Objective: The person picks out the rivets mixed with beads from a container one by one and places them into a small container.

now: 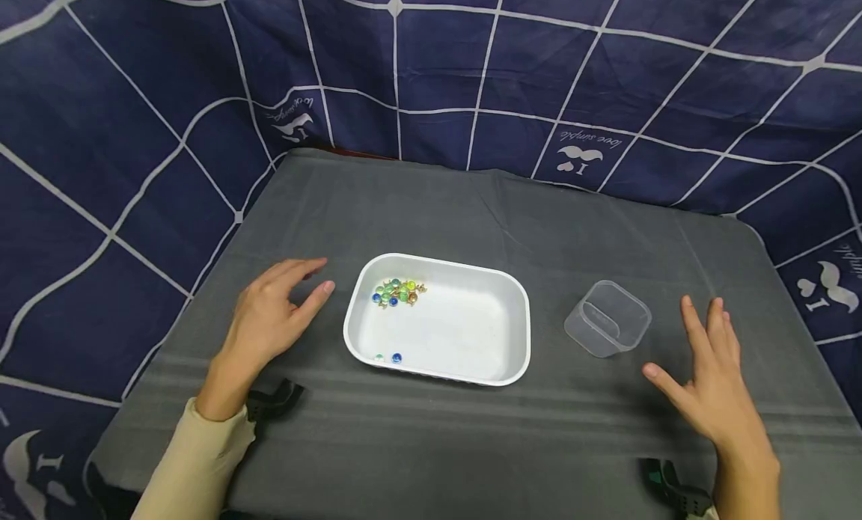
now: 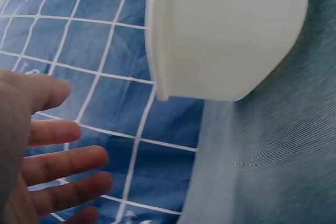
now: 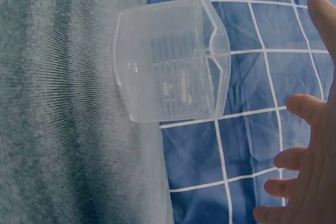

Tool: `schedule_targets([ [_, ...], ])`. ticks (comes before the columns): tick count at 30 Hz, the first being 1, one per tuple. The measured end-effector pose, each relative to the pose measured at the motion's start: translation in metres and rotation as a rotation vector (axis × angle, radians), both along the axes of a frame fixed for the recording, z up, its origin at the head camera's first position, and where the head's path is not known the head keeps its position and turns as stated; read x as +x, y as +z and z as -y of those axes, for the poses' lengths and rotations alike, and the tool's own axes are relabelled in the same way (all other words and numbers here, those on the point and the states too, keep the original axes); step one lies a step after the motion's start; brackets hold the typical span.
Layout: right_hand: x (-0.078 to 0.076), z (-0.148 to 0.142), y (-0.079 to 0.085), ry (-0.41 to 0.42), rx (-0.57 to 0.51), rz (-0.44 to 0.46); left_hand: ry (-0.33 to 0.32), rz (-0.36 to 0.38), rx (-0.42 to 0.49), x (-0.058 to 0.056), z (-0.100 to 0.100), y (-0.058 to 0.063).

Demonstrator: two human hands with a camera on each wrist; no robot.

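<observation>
A white rectangular tray (image 1: pixel 465 318) lies on the grey cloth, and its outer wall (image 2: pixel 226 35) fills the upper part of the left wrist view. Inside it, small green, blue, yellow and gold beads or charms (image 1: pixel 399 292) cluster at the left, with a blue bead (image 1: pixel 396 358) near the front wall. To the right stands a clear plastic container (image 1: pixel 608 319), its ribbed side showing in the right wrist view. My left hand (image 1: pixel 272 310) hovers left of the tray, fingers loosely bent, holding nothing. Right of the container, my right hand (image 1: pixel 717 381) has its fingers spread and touches nothing.
Grey cloth (image 1: pixel 431 438) covers the table. A navy curtain (image 1: pixel 444 63) with white grid lines hangs behind it and along both sides. Dark straps sit at both wrists.
</observation>
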State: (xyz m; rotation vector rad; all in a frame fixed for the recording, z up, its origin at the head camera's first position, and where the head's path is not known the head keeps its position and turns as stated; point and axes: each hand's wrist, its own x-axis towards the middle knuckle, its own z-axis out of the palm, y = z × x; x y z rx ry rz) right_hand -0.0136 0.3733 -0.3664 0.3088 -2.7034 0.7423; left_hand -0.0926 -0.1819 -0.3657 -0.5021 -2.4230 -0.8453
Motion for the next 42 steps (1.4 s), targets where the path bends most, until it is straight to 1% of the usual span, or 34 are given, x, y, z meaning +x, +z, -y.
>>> schedule_targets([
  [2,-0.001,0.0,-0.002,0.006,-0.011,-0.016,0.002,-0.005,0.036,-0.001,-0.001,-0.005],
  [4,-0.002,0.0,-0.004,0.015,-0.025,-0.044,-0.001,0.009,0.068,-0.002,-0.003,-0.01],
  [8,-0.002,0.0,-0.01,0.012,-0.051,-0.077,-0.011,0.075,0.118,-0.002,-0.009,-0.019],
  [10,-0.002,0.0,-0.013,0.011,-0.061,-0.074,-0.014,0.111,0.135,-0.002,-0.013,-0.022],
  [17,-0.001,0.0,-0.018,0.015,-0.074,-0.054,0.013,0.211,0.185,0.0,-0.026,-0.032],
  [23,0.001,0.003,-0.023,0.003,-0.099,-0.067,-0.006,0.263,0.184,0.003,-0.034,-0.037],
  [27,0.003,0.007,-0.028,0.0,-0.137,-0.086,-0.017,0.265,0.186,0.005,-0.036,-0.04],
  [30,0.002,0.009,-0.029,0.001,-0.162,-0.101,-0.031,0.24,0.187,0.005,-0.037,-0.041],
  [34,0.0,0.012,-0.031,0.0,-0.18,-0.146,-0.052,0.21,0.193,0.004,-0.037,-0.043],
  [38,-0.005,0.015,-0.034,0.001,-0.188,-0.231,-0.06,0.193,0.206,0.004,-0.038,-0.044],
  [42,-0.013,0.021,-0.032,0.003,-0.183,-0.364,-0.061,0.178,0.22,0.003,-0.039,-0.045],
])
